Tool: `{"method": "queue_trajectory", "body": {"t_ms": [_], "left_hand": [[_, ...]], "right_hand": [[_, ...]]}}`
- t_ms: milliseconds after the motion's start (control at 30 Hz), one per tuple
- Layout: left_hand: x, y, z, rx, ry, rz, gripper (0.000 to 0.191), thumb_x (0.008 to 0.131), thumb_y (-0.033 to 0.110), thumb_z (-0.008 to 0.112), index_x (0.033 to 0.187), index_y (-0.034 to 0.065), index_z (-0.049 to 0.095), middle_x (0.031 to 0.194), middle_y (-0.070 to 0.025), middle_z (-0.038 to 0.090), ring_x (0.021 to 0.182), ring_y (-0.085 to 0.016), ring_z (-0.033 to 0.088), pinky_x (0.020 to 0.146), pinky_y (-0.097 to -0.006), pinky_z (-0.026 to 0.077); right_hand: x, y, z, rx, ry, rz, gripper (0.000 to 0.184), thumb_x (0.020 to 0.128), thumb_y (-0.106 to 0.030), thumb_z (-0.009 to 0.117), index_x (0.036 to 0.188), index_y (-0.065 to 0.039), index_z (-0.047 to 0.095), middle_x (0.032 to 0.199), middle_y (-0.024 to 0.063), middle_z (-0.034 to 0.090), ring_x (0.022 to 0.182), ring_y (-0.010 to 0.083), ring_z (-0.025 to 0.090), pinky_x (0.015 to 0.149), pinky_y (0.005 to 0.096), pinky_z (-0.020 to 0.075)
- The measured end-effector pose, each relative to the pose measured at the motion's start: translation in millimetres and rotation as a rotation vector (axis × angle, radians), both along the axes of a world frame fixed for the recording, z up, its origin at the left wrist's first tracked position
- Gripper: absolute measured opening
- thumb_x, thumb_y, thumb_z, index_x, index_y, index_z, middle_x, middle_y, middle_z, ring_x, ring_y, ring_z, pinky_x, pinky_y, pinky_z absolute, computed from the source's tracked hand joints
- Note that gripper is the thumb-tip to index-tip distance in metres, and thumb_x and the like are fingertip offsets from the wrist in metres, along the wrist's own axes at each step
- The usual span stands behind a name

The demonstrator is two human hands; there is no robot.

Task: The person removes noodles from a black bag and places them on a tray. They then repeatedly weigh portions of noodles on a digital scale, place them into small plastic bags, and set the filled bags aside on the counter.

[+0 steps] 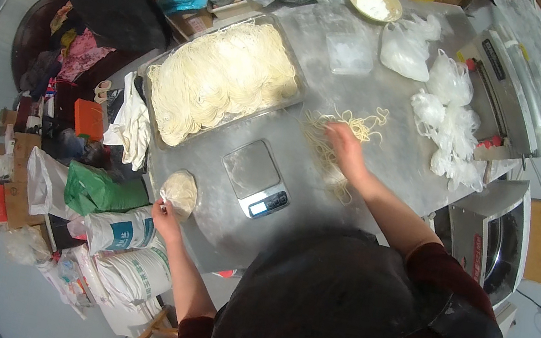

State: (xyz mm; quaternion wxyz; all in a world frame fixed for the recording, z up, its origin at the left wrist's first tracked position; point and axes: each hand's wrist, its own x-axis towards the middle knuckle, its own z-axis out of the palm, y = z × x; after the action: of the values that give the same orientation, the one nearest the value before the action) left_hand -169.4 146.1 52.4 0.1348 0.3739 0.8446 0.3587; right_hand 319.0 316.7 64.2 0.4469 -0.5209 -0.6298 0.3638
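Observation:
My left hand (166, 214) pinches the gathered top of a plastic bag of noodles (181, 191) at the table's left edge. Over a loose pile of noodles (326, 152) on the metal table (199, 232) is my right hand (343, 144); its fingertips are at the strands, and whether it grips any cannot be told. Between the hands sits a digital kitchen scale (254, 169) with a bare plate and a lit display. Beyond the scale, a clear tray (300, 99) is heaped with pale noodles (226, 80).
Tied white plastic bags (451, 81) lie at the right, near a metal machine (512, 92). A bowl of white powder (375, 1) and a clear square container (349, 53) stand at the back. White cloth (131, 128) hangs at the left edge; sacks (134, 267) stand below.

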Motion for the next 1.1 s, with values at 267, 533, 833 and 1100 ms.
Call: {"method": "queue_trajectory", "body": {"t_ms": [267, 533, 833, 1100], "left_hand": [[64, 25, 44, 0.037, 0.588, -0.028, 0.061, 0.077, 0.001, 0.067, 0.135, 0.0091, 0.048, 0.128, -0.0193, 0.046, 0.119, -0.040, 0.043, 0.098, -0.0499, 0.034], [117, 32, 50, 0.108, 0.442, -0.255, 0.046, 0.082, 0.004, 0.061, 0.127, 0.0088, 0.055, 0.127, -0.0179, 0.047, 0.120, -0.038, 0.043, 0.103, -0.0489, 0.033], [135, 38, 50, 0.134, 0.352, -0.288, 0.041, 0.082, 0.000, 0.061, 0.122, 0.0070, 0.059, 0.127, -0.0170, 0.047, 0.120, -0.036, 0.043, 0.101, -0.0457, 0.036], [144, 39, 51, 0.144, 0.342, -0.298, 0.040, 0.082, 0.000, 0.061, 0.122, 0.0075, 0.059, 0.126, -0.0164, 0.048, 0.119, -0.035, 0.043, 0.101, -0.0453, 0.036]], "right_hand": [[-31, 11, -38, 0.184, -0.899, 0.178, 0.048, 0.073, -0.024, 0.073, 0.119, -0.019, 0.062, 0.133, 0.0116, 0.052, 0.125, 0.0295, 0.048, 0.104, 0.0467, 0.0366], [96, 12, -49, 0.079, -0.731, 0.230, 0.033, 0.075, -0.009, 0.070, 0.107, -0.014, 0.066, 0.124, 0.0112, 0.056, 0.119, 0.0338, 0.050, 0.101, 0.0474, 0.0370], [95, -53, -10, 0.233, -0.912, 0.777, 0.053, 0.085, -0.029, 0.066, 0.136, -0.032, 0.050, 0.150, 0.0073, 0.032, 0.142, 0.0313, 0.026, 0.110, 0.0635, 0.0212], [103, 21, -55, 0.307, -1.090, 0.498, 0.052, 0.087, -0.026, 0.058, 0.138, -0.034, 0.048, 0.150, 0.0072, 0.034, 0.142, 0.0301, 0.027, 0.112, 0.0631, 0.0190]]}}
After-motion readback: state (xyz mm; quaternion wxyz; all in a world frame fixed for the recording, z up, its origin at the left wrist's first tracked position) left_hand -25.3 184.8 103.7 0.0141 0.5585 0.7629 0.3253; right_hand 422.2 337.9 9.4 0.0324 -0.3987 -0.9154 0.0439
